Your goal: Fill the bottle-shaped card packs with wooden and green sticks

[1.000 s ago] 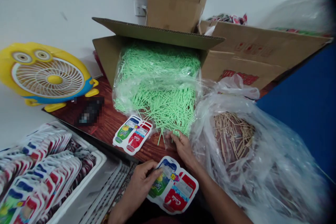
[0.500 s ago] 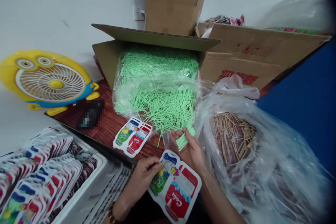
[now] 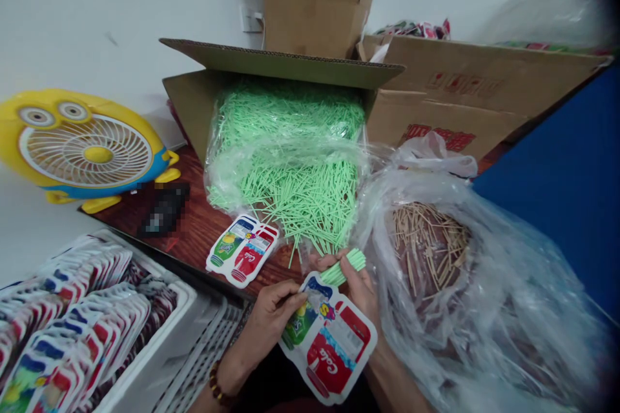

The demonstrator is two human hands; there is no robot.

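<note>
My left hand pinches the upper left edge of a printed pouch shaped like two drinks, one green with lemons and one red marked "Cola". In my right hand is a bundle of thin green sticks, gripped between thumb and fingers just above the pouch's top edge. The pouch hides part of that hand. Beyond it, loose green sticks spill from a plastic bag inside an open cardboard box. Similar pouches lie stacked on the dark wooden table.
At lower left, a white crate holds rows of pouches. A yellow fan and a blurred black object occupy the table's left. On the right, a clear plastic bag holds brown sticks. More cardboard boxes stand behind.
My right hand has turned the stick bundle, which now points up to the right, close over the pouch's top. The pouch has shifted slightly right and up with my left hand.
</note>
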